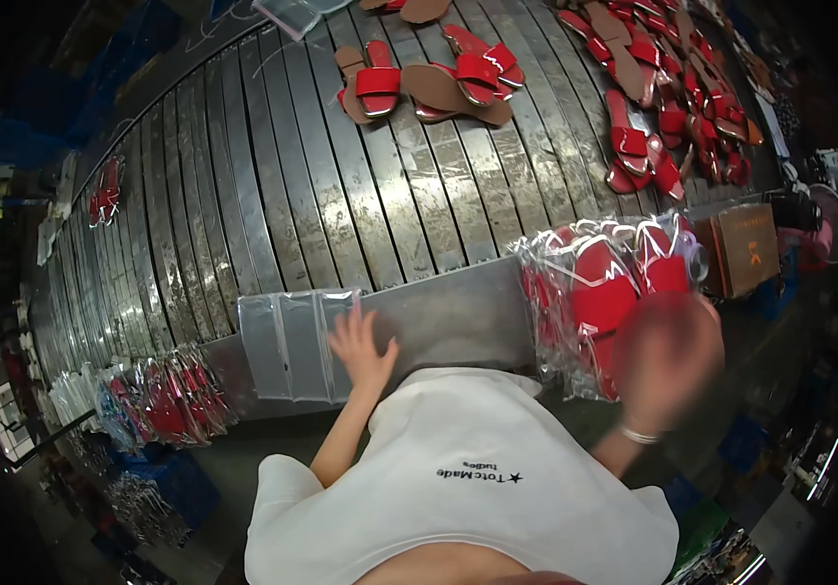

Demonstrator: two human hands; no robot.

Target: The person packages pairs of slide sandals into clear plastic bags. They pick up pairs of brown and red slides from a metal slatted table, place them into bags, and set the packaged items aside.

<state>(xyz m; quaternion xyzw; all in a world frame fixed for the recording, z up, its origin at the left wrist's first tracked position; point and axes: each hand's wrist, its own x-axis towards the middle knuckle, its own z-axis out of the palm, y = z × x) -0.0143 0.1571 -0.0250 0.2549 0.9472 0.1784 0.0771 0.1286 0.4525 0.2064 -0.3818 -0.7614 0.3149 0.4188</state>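
Note:
My left hand (364, 353) lies with fingers spread, its fingertips at the right edge of some clear plastic bags (287, 346) on the grey metal ledge (453, 317). Blurred by motion, my right hand (677, 366) is at the near side of a pile of red sandals in clear bags (602, 292) at the ledge's right end. Whether it grips anything I cannot make out. A white band circles that wrist.
Beyond the ledge runs a slatted metal conveyor (243, 185). Loose red sandals (378, 86) lie on its far part, and a large heap of red sandals (672, 88) at the far right. A brown box (745, 249) stands right of the bagged pile. More bagged sandals (170, 400) hang at left.

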